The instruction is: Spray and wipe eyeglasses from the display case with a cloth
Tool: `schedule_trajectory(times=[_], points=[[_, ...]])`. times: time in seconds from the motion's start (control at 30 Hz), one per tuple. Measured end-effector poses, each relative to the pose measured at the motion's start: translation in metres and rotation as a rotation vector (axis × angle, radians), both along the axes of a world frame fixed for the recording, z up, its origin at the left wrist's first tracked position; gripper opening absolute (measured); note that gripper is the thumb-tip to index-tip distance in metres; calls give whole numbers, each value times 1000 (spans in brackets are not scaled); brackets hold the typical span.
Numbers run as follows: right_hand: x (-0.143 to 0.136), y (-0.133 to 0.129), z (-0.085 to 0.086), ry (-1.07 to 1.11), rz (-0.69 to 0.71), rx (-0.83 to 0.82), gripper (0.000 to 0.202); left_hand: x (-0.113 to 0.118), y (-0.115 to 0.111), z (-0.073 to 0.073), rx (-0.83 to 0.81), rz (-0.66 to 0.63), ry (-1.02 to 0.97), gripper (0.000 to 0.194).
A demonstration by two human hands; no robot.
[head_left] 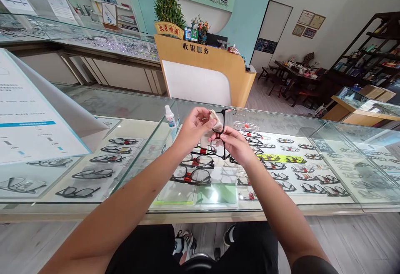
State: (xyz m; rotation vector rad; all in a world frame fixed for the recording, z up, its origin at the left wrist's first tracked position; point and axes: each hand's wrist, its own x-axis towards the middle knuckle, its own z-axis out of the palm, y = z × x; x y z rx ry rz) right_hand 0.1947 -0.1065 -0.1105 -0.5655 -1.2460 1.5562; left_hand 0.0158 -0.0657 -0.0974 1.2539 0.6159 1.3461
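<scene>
Black-framed glasses [218,147] are held up over the glass counter [215,217], closer to its back edge than its front, turned so one lens sits above the other. The left hand [198,125] pinches a white cloth [216,120] between thumb and fingers, closed on it at the upper lens. The right hand [236,143] is clamped on the frame, thumb and fingers together near the bridge. A white spray bottle [170,116] stands near the counter's back edge, just left of the left hand. Beneath the glass, rows of display spectacles [336,191] run toward the right, and a green card [216,193] lies by the front edge. Toward the counter's left end stands a folded white sign [28,120]. Beyond the back edge is a wooden desk [242,72].
</scene>
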Motion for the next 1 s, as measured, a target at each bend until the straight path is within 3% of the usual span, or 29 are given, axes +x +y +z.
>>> schedule_trajectory(times=[0.17, 0.33, 0.47, 0.57, 0.77, 0.9, 1.0], points=[[2, 1, 0, -2, -13, 34, 32, -5, 1, 5, -72, -268, 73, 49], [2, 3, -1, -14, -5, 7, 34, -9, 3, 4, -51, -387, 16, 37], [1, 2, -2, 11, 57, -30, 35, -13, 2, 7, -48, -475, 23, 39], [3, 2, 0, 33, 49, -24, 33, -16, 2, 8, 9, -426, 70, 46], [5, 3, 0, 15, -8, -43, 35, -12, 1, 5, 208, -112, 199, 60], [4, 3, 0, 23, -7, -40, 35, -7, -5, 7, 225, -75, 212, 48], [3, 2, 0, 40, 24, -26, 30, -5, -7, 8, 172, -34, 165, 53]])
